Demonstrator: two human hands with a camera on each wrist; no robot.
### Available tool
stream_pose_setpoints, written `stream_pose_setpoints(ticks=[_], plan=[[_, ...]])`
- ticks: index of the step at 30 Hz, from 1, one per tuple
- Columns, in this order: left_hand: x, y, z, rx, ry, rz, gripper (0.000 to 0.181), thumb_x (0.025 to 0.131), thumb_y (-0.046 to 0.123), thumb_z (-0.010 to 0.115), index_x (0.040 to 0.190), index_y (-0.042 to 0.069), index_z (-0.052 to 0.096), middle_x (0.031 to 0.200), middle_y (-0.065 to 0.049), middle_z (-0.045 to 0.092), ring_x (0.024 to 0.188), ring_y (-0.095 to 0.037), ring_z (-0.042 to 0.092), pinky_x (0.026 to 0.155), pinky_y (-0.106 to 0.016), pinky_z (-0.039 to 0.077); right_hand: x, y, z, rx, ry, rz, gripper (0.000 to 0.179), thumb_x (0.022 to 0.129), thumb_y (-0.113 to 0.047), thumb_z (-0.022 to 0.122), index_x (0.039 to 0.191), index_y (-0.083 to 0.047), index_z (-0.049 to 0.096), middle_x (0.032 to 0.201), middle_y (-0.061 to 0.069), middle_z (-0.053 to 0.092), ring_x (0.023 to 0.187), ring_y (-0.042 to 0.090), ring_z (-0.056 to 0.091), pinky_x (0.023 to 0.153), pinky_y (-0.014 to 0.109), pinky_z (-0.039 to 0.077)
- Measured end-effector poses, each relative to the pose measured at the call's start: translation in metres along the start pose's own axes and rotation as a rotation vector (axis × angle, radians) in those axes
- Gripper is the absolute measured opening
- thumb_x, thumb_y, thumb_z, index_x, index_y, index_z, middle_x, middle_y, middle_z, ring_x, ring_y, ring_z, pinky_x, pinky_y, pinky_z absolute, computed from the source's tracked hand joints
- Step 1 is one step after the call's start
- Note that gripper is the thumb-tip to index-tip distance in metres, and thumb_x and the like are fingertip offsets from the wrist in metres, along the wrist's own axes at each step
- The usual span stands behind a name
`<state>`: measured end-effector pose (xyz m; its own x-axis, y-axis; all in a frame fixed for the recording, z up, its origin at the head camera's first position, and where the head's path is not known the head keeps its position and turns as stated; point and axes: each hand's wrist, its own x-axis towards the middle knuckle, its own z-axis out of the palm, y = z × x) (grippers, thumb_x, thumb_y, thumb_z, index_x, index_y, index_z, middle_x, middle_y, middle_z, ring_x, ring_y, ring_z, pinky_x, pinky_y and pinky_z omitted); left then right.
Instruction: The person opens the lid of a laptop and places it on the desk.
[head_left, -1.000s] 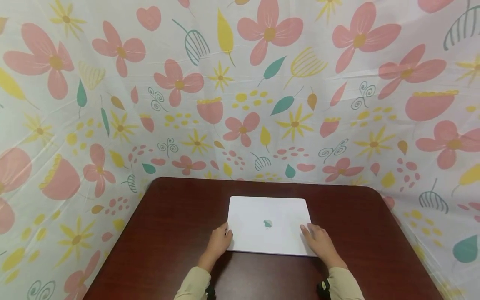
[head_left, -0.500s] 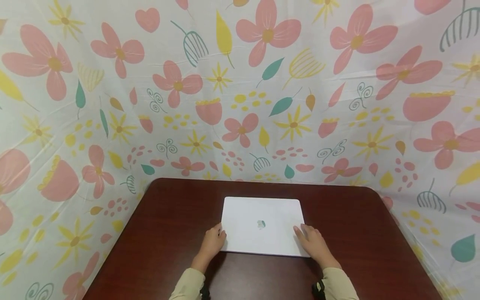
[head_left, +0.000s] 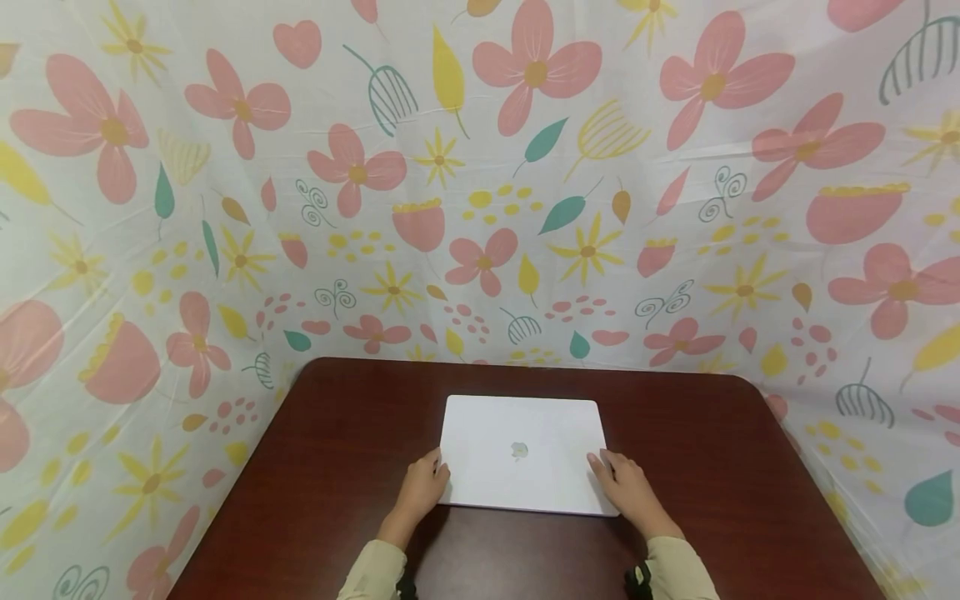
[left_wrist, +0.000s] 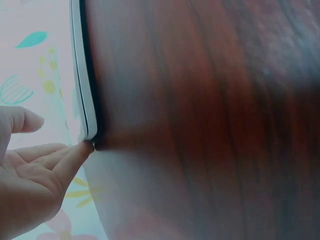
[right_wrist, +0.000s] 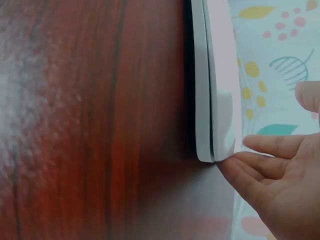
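A closed silver-white laptop (head_left: 558,462) with an apple-shaped logo on its lid lies flat on the dark reddish table. At its left edge is my left hand (head_left: 418,487); in the left wrist view the straight fingers (left_wrist: 70,159) touch the laptop's near corner, with the thumb raised apart from the lid. Along the right edge rests my right hand (head_left: 628,487), its thumb over the lid in the head view. In the right wrist view those fingers (right_wrist: 250,177) reach the corner of the laptop's side (right_wrist: 222,125), fairly straight, and the thumb stands away from it.
The wood-grain table (head_left: 330,450) has rounded far corners and extends on both sides of the laptop. Behind it and to both sides hangs a white cloth (head_left: 480,325) printed with flowers and leaves. Light sleeves and dark wrist straps show at the bottom.
Compared with one second ago, the laptop has shifted slightly left across the table, and both hands have moved with it. Over the last half second almost nothing has moved.
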<state>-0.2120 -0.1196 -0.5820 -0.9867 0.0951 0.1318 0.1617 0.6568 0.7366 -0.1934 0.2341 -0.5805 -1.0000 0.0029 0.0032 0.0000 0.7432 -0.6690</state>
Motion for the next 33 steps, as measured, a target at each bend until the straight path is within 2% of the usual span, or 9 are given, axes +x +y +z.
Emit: stream_pose_setpoints(ticks=[1, 4, 5, 8, 13, 21, 25, 29, 33], plan=[[0.000, -0.001, -0.001, 0.000, -0.012, 0.010, 0.022, 0.090, 0.004, 0.054, 0.104, -0.012, 0.060, 0.068, -0.016, 0.054, 0.061, -0.019, 0.049, 0.051, -0.031, 0.040, 0.000, 0.001, -0.001, 0.011, -0.006, 0.003, 0.068, 0.101, -0.045, 0.043, 0.132, 0.016, 0.047, 0.132, 0.035, 0.048, 0.121, 0.047, 0.049, 0.100, 0.057, 0.040], [0.000, -0.005, -0.003, 0.004, -0.050, 0.046, 0.030, 0.091, 0.005, 0.056, 0.114, -0.014, 0.059, 0.098, -0.029, 0.066, 0.088, -0.030, 0.065, 0.066, -0.037, 0.053, -0.001, 0.004, -0.004, 0.041, -0.028, 0.020, 0.064, 0.101, -0.041, 0.045, 0.134, 0.014, 0.045, 0.134, 0.034, 0.047, 0.117, 0.045, 0.054, 0.096, 0.054, 0.045], [-0.001, -0.006, -0.004, 0.008, -0.063, 0.062, 0.033, 0.091, 0.004, 0.056, 0.118, -0.014, 0.058, 0.108, -0.031, 0.064, 0.100, -0.034, 0.065, 0.074, -0.041, 0.055, -0.002, 0.005, -0.005, 0.047, -0.036, 0.023, 0.064, 0.101, -0.040, 0.046, 0.134, 0.014, 0.045, 0.135, 0.034, 0.046, 0.116, 0.044, 0.055, 0.095, 0.053, 0.046], [0.000, -0.009, -0.006, -0.006, -0.114, 0.074, 0.043, 0.093, 0.007, 0.057, 0.130, -0.014, 0.050, 0.123, -0.031, 0.058, 0.114, -0.038, 0.058, 0.089, -0.047, 0.051, -0.003, 0.005, -0.007, 0.045, -0.047, 0.004, 0.063, 0.100, -0.037, 0.050, 0.136, 0.015, 0.042, 0.137, 0.035, 0.044, 0.117, 0.045, 0.054, 0.095, 0.052, 0.046], [-0.001, -0.015, -0.011, 0.025, -0.195, 0.101, 0.052, 0.094, 0.014, 0.060, 0.136, -0.013, 0.045, 0.133, -0.030, 0.051, 0.124, -0.040, 0.050, 0.099, -0.052, 0.043, -0.005, 0.003, -0.008, 0.001, -0.044, -0.072, 0.063, 0.098, -0.032, 0.055, 0.135, 0.018, 0.041, 0.138, 0.036, 0.042, 0.122, 0.046, 0.049, 0.100, 0.054, 0.041], [-0.007, -0.020, -0.017, 0.113, -0.297, 0.146, 0.074, 0.090, 0.031, 0.068, 0.139, -0.015, 0.037, 0.142, -0.031, 0.041, 0.132, -0.041, 0.040, 0.105, -0.052, 0.036, -0.016, 0.000, -0.005, -0.090, -0.083, -0.156, 0.063, 0.094, -0.028, 0.062, 0.135, 0.016, 0.043, 0.139, 0.035, 0.041, 0.130, 0.047, 0.039, 0.105, 0.058, 0.032], [-0.008, -0.022, -0.018, 0.160, -0.327, 0.171, 0.085, 0.084, 0.038, 0.074, 0.141, -0.013, 0.036, 0.145, -0.030, 0.038, 0.134, -0.039, 0.038, 0.107, -0.051, 0.034, -0.021, 0.002, -0.006, -0.147, -0.104, -0.216, 0.066, 0.091, -0.035, 0.066, 0.134, 0.012, 0.048, 0.139, 0.032, 0.044, 0.130, 0.045, 0.041, 0.105, 0.057, 0.034], [-0.009, -0.023, -0.018, 0.179, -0.337, 0.209, 0.089, 0.079, 0.034, 0.080, 0.142, -0.012, 0.036, 0.144, -0.030, 0.038, 0.133, -0.040, 0.039, 0.106, -0.052, 0.036, -0.027, 0.005, -0.008, -0.184, -0.139, -0.267, 0.073, 0.086, -0.045, 0.069, 0.133, 0.008, 0.051, 0.139, 0.029, 0.046, 0.129, 0.043, 0.044, 0.103, 0.056, 0.037], [-0.009, -0.024, -0.017, 0.201, -0.339, 0.232, 0.088, 0.077, 0.027, 0.082, 0.142, -0.010, 0.036, 0.144, -0.030, 0.038, 0.132, -0.040, 0.041, 0.104, -0.051, 0.038, -0.031, 0.012, -0.010, -0.201, -0.157, -0.327, 0.076, 0.082, -0.045, 0.073, 0.133, 0.007, 0.053, 0.142, 0.026, 0.044, 0.129, 0.041, 0.044, 0.101, 0.055, 0.039]])
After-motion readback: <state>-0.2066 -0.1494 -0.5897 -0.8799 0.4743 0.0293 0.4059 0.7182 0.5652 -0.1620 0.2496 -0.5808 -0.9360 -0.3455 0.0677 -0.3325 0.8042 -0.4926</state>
